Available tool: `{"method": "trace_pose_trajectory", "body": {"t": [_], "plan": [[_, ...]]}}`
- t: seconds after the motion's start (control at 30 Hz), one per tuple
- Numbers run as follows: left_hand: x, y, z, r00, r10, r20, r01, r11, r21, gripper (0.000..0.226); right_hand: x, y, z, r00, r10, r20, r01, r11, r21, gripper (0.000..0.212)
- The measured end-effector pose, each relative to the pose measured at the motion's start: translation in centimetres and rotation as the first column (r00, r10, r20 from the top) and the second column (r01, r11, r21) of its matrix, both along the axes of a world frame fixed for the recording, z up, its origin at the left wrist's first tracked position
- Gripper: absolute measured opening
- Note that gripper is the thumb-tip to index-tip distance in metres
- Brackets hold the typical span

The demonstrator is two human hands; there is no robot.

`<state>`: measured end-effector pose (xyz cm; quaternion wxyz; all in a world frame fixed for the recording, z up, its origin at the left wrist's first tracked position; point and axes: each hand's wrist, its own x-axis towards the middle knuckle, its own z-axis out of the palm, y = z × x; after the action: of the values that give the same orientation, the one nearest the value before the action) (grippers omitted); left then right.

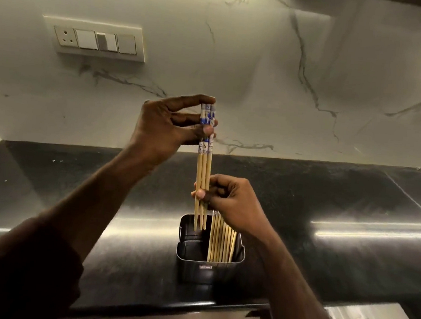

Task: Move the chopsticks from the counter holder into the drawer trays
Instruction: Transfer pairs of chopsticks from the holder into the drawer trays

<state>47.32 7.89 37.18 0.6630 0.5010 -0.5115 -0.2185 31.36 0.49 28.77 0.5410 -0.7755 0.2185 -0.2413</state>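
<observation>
Three bamboo chopsticks (203, 174), upright, blue-patterned tops up, tips just above the square metal holder (208, 259). Left hand (166, 126) pinches tops; right hand (228, 199) pinches mid-shafts.

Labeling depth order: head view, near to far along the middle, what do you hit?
Holder at the counter's near edge → right hand over the chopsticks left in it → left hand pinching the lifted chopsticks near their patterned tops → marble backsplash.
</observation>
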Motion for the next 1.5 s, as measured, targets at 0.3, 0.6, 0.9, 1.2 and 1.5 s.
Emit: {"method": "trace_pose_trajectory", "body": {"t": [0.3, 0.6, 0.9, 1.2, 1.5], "plan": [[-3.1, 5.2, 3.6, 0.984, -0.073, -0.161, 0.06, 0.995, -0.082, 0.053, -5.7, 6.5, 2.9, 0.999, -0.033, -0.001, 0.033, 0.999, 0.023, 0.02], [-12.5, 7.2, 0.7, 0.926, -0.232, -0.299, 0.232, 0.972, -0.036, 0.053, -17.1, 12.3, 2.4, 0.963, -0.241, -0.123, 0.249, 0.967, 0.056, 0.016], [-28.8, 4.9, -1.4, 0.893, -0.328, -0.31, 0.353, 0.935, 0.028, 0.041, -34.2, 13.8, 2.9, 0.868, -0.435, -0.238, 0.46, 0.886, 0.061, 0.015], [-47.8, 1.0, -5.2, 0.893, -0.247, -0.376, 0.307, 0.946, 0.107, 0.036, -52.1, 9.7, -1.0, 0.797, -0.491, -0.352, 0.562, 0.817, 0.131, 0.011], [-53.1, -4.4, -12.8, 0.944, -0.089, -0.318, 0.191, 0.934, 0.304, 0.039, -56.9, 4.4, -7.7, 0.788, -0.423, -0.448, 0.566, 0.783, 0.258, 0.011]]}}
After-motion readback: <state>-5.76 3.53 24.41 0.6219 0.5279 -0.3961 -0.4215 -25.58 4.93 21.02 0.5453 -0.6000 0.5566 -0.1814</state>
